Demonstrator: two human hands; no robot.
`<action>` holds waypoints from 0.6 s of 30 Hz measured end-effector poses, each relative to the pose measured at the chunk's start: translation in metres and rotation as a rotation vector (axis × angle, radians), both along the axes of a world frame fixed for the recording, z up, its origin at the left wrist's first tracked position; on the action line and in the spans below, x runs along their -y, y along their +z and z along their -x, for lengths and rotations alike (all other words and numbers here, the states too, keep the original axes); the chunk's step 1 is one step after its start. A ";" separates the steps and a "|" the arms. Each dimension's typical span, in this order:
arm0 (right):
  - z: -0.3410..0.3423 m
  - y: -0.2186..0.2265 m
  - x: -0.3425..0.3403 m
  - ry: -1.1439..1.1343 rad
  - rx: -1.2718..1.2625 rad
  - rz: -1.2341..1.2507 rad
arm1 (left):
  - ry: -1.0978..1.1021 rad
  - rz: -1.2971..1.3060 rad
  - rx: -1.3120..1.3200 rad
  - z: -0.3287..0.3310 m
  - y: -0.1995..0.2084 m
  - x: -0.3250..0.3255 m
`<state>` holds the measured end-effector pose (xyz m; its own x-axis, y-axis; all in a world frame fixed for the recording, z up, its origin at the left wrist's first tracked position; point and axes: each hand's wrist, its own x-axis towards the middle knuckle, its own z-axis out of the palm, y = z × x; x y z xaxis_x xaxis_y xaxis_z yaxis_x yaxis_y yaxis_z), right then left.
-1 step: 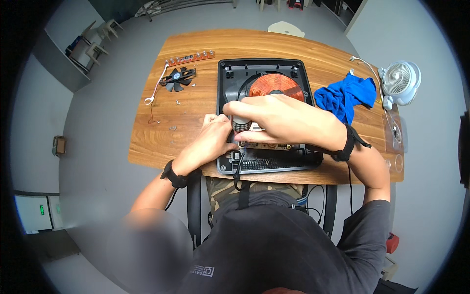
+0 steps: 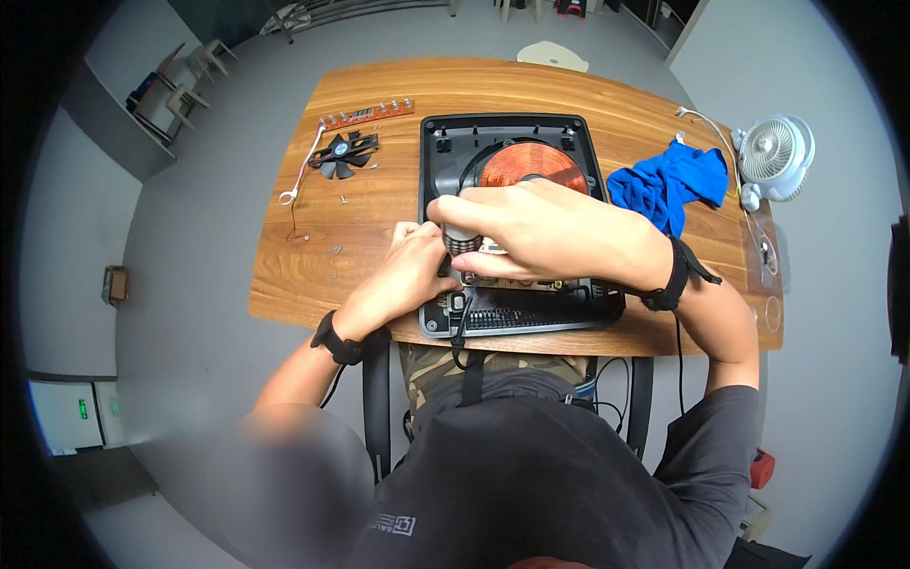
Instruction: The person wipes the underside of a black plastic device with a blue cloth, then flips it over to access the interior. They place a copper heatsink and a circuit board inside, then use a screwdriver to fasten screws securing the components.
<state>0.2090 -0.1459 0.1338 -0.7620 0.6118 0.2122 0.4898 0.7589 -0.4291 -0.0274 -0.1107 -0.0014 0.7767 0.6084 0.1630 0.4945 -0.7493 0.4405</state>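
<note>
The black housing of an induction cooker lies opened on the wooden table in front of me, its copper coil showing at the back. My right hand wraps round a thick grey screwdriver with a ribbed collar, held upright over the housing's left part; its tip is hidden. Under that hand a circuit board shows in part. My left hand is closed at the housing's left side, fingers bent beside the screwdriver. What those fingers pinch, if anything, is hidden.
Left of the housing lie a black fan, a strip-shaped board with wires, and several loose screws. To the right are a blue cloth and a small white fan. A black cord hangs over the front edge.
My right hand and the screwdriver have shifted very slightly to the left. My left hand stays where it was.
</note>
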 end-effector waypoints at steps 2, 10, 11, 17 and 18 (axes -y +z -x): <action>0.003 0.008 0.002 0.017 0.073 -0.033 | 0.032 0.019 0.034 -0.002 -0.006 -0.004; 0.026 0.008 -0.011 0.000 0.130 -0.205 | 0.104 0.399 0.068 0.003 0.006 0.004; 0.028 0.010 -0.011 -0.043 0.168 -0.208 | 0.087 0.365 0.039 0.001 0.005 0.003; 0.028 0.019 -0.013 -0.111 0.234 -0.271 | 0.071 0.219 -0.055 0.005 -0.004 0.002; 0.030 0.020 -0.012 -0.127 0.265 -0.262 | 0.075 0.184 -0.063 0.006 -0.003 0.003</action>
<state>0.1785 -0.1343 0.1541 -0.7330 0.6560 0.1798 0.6548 0.7521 -0.0746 -0.0332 -0.1139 -0.0046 0.7330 0.6802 -0.0035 0.5768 -0.6189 0.5332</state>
